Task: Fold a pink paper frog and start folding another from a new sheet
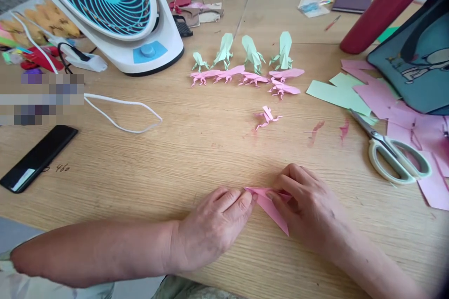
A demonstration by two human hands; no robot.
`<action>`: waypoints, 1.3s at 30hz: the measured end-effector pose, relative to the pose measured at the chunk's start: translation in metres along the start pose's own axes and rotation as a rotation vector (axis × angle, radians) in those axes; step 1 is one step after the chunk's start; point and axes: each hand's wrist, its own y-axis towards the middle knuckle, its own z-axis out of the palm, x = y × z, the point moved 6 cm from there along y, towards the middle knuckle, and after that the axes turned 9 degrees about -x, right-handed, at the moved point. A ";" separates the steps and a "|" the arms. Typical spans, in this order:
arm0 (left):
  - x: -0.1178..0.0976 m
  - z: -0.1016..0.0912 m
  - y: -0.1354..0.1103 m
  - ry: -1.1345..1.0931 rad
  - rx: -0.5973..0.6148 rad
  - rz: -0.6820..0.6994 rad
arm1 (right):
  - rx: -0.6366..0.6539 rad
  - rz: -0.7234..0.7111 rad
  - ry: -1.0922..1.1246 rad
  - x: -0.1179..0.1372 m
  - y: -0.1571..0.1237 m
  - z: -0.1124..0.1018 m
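A folded piece of pink paper (271, 209) lies between my hands close to the table's front edge, one pointed flap reaching toward me. My left hand (219, 217) has its fingers closed on the paper's left corner. On the upper right part, my right hand (303, 201) pinches the paper between thumb and fingers. Some of the folds are hidden under my fingers. Beyond my hands sits a small pink folded-paper figure (267, 117) with thin legs. Farther back stand rows of pink paper insects (228, 74) and green paper insects (251, 51).
White-handled scissors (396, 156) lie at the right beside pink and green paper sheets (336, 95). A red bottle (379, 14) and a blue bag (417, 56) are behind them. At the left are a fan (147, 51), a white cable (122, 101) and a black phone (38, 159).
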 end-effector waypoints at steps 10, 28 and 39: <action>-0.006 0.000 -0.004 0.024 -0.015 -0.078 | -0.002 -0.022 0.029 -0.003 -0.002 0.002; -0.007 0.002 -0.007 0.009 0.050 -0.086 | -0.007 -0.111 0.153 0.004 0.000 -0.009; -0.004 0.000 -0.006 -0.017 -0.009 -0.102 | 0.008 -0.136 0.183 0.007 -0.001 -0.006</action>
